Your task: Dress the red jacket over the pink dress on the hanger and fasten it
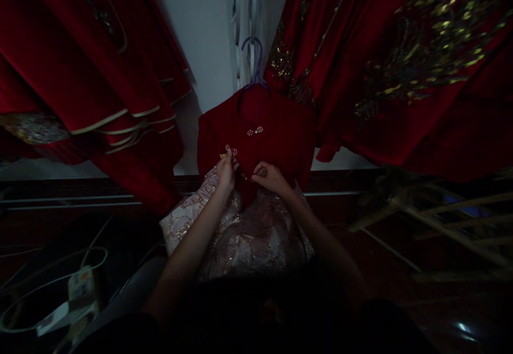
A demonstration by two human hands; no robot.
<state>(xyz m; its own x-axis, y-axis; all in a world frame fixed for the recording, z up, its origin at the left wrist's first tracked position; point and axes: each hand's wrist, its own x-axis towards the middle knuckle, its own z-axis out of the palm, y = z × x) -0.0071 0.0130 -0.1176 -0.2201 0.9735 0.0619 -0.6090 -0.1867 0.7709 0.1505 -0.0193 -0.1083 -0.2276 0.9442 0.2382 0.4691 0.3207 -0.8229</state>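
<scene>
A dark red top (216, 124) hangs by a purple hanger (256, 71) in front of me. A jewelled flower clasp (255, 131) is fixed below its neckline. My left hand (226, 172) pinches a similar flower-shaped ornament (231, 151) between thumb and fingers, over the top's left side. My right hand (270, 177) is closed at the lower front, thumb and forefinger pressed together beside a small shiny trim (244, 176). What lies in that pinch is too dark and small to tell. Below both hands spreads a pale, shiny patterned skirt (256, 236).
Red garments with pale edging (100, 76) hang at the left, and a red garment with gold sequins (433, 39) at the right. Behind is a white wall (200, 28) with a metal rail (254, 12). A wooden rack (452, 220) stands low right; a pale cable (52, 276) lies lower left.
</scene>
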